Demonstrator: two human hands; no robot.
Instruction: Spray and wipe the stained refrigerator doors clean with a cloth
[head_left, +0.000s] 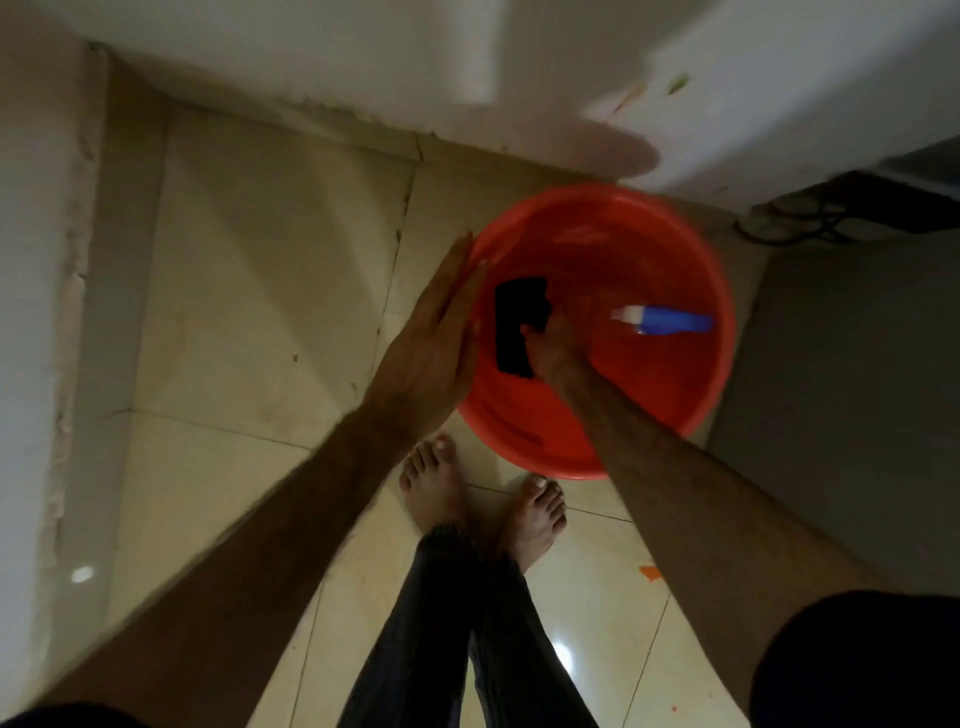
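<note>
Two hands work the basin (719, 332): your left hand (434, 343), fingers straight, lies along its left rim; your right hand (558, 345) pinches the dark cloth (519, 322) inside; the bottle (670, 320) lies rightward, with the fridge (779, 104) edge beyond.

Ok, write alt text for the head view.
A person's right hand grips a black cloth inside a red basin on a tiled floor, a blue spray bottle lying beside it. The open left hand rests against the rim.

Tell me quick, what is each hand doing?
Left hand: open, fingers straight against the red basin rim.
Right hand: holding the black cloth inside the basin.
</note>
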